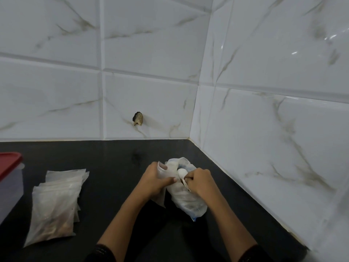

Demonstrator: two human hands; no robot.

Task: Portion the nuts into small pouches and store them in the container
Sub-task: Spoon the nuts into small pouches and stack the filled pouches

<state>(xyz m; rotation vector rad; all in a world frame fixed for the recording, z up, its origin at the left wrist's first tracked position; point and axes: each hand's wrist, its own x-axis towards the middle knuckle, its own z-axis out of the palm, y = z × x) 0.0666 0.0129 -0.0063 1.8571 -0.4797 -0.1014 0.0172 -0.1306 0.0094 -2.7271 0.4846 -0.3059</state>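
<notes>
On the bench (113,157) at eight o'clock lie filled pouches (54,205), likely light, limp, slippery. Centrally the left hand (154,180) pinches a pouch (162,172) by its rim, the best hold; the right hand (199,182) grips a spoon (182,172) over the soft nut bag (188,201). The container (11,186) stands at nine o'clock.

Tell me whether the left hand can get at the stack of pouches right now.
Probably yes: only dark counter lies between them, though the left hand grips a small pouch it must release before reaching the stack of pouches.
</notes>
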